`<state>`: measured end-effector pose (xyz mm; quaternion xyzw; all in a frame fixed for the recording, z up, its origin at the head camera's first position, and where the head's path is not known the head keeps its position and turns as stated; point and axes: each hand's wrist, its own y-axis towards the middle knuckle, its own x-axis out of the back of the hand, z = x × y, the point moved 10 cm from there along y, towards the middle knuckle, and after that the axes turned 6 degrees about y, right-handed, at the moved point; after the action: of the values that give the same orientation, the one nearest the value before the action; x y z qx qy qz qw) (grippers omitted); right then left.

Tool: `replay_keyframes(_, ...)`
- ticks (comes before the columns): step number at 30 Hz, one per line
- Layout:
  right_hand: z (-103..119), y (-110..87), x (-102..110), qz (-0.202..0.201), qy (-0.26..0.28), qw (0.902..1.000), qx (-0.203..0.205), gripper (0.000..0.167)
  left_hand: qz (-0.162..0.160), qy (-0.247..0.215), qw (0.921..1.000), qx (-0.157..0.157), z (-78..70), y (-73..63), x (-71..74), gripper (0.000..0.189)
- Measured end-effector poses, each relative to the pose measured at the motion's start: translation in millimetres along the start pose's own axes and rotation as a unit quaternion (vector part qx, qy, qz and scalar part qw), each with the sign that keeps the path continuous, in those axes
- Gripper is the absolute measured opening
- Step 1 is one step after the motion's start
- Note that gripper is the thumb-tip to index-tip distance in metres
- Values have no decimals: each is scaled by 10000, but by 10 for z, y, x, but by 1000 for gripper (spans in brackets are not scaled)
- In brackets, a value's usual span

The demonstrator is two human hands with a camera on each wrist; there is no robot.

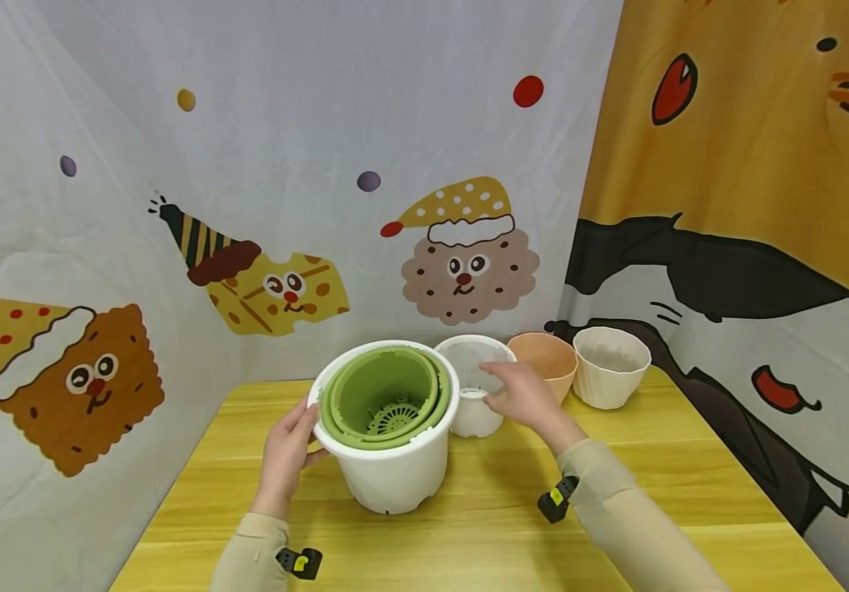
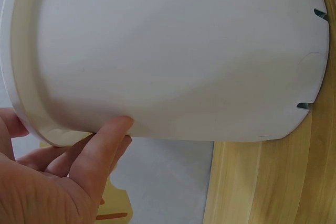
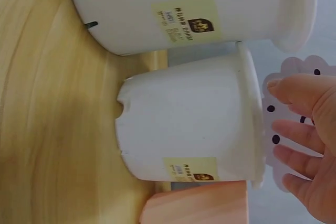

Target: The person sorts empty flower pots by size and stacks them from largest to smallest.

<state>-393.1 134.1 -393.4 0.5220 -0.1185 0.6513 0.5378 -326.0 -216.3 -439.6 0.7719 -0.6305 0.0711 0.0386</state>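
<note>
A large white flowerpot stands at the table's middle, with green flowerpots nested inside it. My left hand grips its left side; in the left wrist view the fingers lie against the wall below the rim. Just behind and to the right is a smaller white flowerpot, a label on its side in the right wrist view. Over its rim hovers my right hand, thumb and fingers apart and loosely bent, with nothing between them.
Right of the smaller white pot stand a peach flowerpot and a ribbed cream flowerpot, near the back edge of the wooden table. A printed cloth hangs behind, and another curtain closes off the right side.
</note>
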Motion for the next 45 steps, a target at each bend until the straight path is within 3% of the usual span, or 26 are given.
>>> replay_keyframes(10, -7, -40, -102, 116, -475, 9987, 103, 55, 40, -27, 10000, 45, 4, 2, -11, 52)
replay_keyframes(33, 81, -55, -262, 108, -1191, 9894, 819, 47, 32, 7, 10000, -7, 9, 9, -10, 53)
replay_keyframes(45, 175, 27, -272, 519, -1322, 9855, 926, 39, -2, 22, 10000, 29, 17, 11, 2, 53)
